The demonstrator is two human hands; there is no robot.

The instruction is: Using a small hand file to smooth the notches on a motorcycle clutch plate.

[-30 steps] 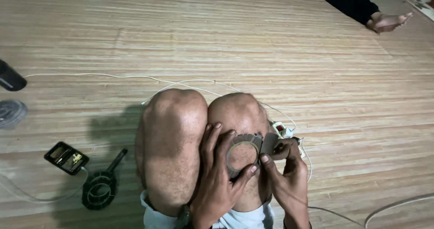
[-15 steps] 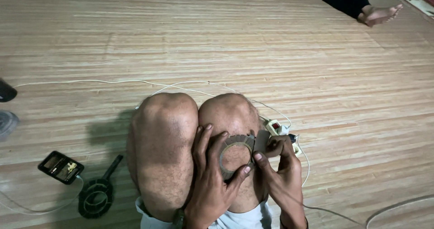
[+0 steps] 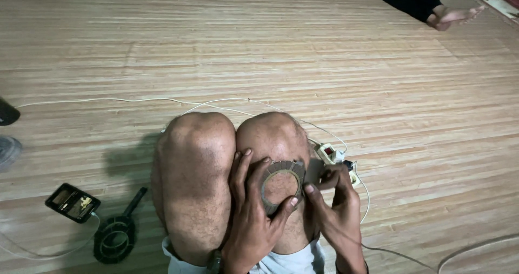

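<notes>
I sit on a woven floor mat with both knees drawn up. My left hand (image 3: 251,214) grips a flat ring-shaped disc (image 3: 282,186) with a toothed outer edge, pressing it against my right knee. Its thumb and fingers wrap the ring's lower and left rim. My right hand (image 3: 336,209) touches the ring's right edge with its thumb and pinches a small grey piece beside the ring.
A white power strip (image 3: 331,154) with plugs and a white cable (image 3: 135,101) lie just right of my knee. A phone (image 3: 72,202) on a cable and a black round ring tool with a handle (image 3: 114,239) lie at the left. Another person's bare foot (image 3: 453,16) shows far right.
The view has shifted, so my knees sit slightly further right and lower in the frame. Both hands stay on the ring against the knee, with the fingers shifting a little around its rim.
</notes>
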